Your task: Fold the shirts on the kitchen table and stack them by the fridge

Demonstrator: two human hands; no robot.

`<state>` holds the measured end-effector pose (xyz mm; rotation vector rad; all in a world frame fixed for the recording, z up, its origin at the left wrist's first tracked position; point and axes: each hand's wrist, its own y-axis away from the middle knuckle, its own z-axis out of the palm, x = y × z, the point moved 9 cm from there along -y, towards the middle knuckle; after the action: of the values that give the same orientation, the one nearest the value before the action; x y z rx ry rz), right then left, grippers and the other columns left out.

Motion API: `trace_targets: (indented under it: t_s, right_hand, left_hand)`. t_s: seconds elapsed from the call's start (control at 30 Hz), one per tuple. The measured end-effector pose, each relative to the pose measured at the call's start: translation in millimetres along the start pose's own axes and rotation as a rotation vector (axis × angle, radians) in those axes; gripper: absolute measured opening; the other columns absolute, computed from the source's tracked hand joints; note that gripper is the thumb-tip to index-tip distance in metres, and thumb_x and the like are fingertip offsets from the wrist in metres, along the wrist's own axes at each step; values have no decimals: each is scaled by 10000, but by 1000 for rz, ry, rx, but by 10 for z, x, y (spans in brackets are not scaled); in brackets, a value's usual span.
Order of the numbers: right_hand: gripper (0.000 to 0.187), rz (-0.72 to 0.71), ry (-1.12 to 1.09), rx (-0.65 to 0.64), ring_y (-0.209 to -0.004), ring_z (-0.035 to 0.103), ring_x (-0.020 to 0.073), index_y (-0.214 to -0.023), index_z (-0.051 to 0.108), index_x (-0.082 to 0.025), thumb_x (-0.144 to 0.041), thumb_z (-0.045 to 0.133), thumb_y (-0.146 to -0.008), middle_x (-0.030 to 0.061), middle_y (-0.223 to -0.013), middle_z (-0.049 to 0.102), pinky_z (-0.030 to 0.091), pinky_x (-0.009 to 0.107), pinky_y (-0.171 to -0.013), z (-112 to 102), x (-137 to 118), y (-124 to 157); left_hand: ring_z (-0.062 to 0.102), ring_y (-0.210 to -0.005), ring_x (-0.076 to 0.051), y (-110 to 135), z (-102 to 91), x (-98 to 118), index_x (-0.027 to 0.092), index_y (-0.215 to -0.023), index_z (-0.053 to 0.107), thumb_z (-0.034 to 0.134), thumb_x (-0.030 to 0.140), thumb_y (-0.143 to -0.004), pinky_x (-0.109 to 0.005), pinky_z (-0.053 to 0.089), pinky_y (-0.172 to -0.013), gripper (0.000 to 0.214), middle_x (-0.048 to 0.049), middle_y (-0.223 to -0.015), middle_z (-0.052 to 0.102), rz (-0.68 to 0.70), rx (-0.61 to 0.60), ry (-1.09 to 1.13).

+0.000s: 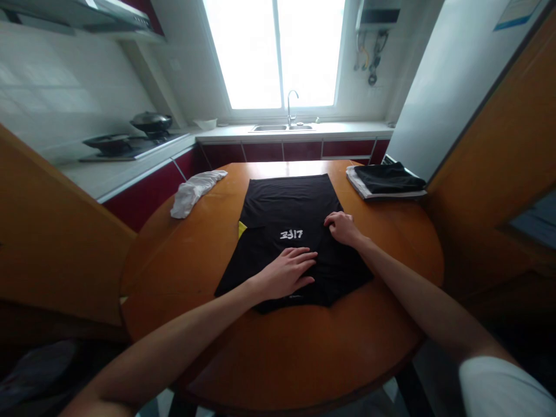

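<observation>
A black T-shirt with white lettering and a small yellow patch at its left side lies spread on the round wooden table. Its hem points to the far side and its collar end is towards me. My left hand rests flat on the shirt just below the lettering, fingers stretched out and slightly apart. At the shirt's right side, my right hand has its fingers curled in, closed on the fabric near the edge; the fingertips are partly hidden.
A crumpled white cloth lies at the table's left edge. Folded dark and white clothes are stacked at the right. Beyond stand a counter with a sink, a stove with pans, and a fridge.
</observation>
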<state>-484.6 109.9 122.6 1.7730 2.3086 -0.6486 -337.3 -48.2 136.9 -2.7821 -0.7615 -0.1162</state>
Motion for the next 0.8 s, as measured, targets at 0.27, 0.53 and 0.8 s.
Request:
trace_targets:
  t_s: [0.27, 0.53, 0.8]
  right_hand:
    - [366, -25, -26, 2, -1161, 618, 210, -1047, 779, -245, -126, 495, -848, 33, -1204, 718, 380, 376, -1079, -29, 3, -19]
    - [626, -37, 81, -302, -1554, 40, 285, -1617, 176, -257, -453, 299, -1035, 62, -1689, 77, 45, 690, -1175, 358, 52, 101]
    - [767, 10, 62, -267, -1555, 52, 240, -1621, 155, -216, -665, 131, -1000, 78, -1682, 81, -31, 637, -1195, 342, 325, -93]
  left_hand:
    - [442, -1403, -260, 1, -84, 81, 204, -1412, 563, 487, 405, -1030, -423, 350, -1151, 439, -88, -1481, 545, 38, 22, -47]
    - [472, -1380, -258, 24, 51, 55, 200, -1400, 570, 482, 404, -1033, -420, 390, -1126, 429, -92, -1464, 563, 62, -11, -26]
    - [490, -1368, -259, 40, 68, 29, 216, -1414, 560, 487, 400, -1030, -434, 421, -1124, 432, -95, -1454, 571, 71, 10, 26]
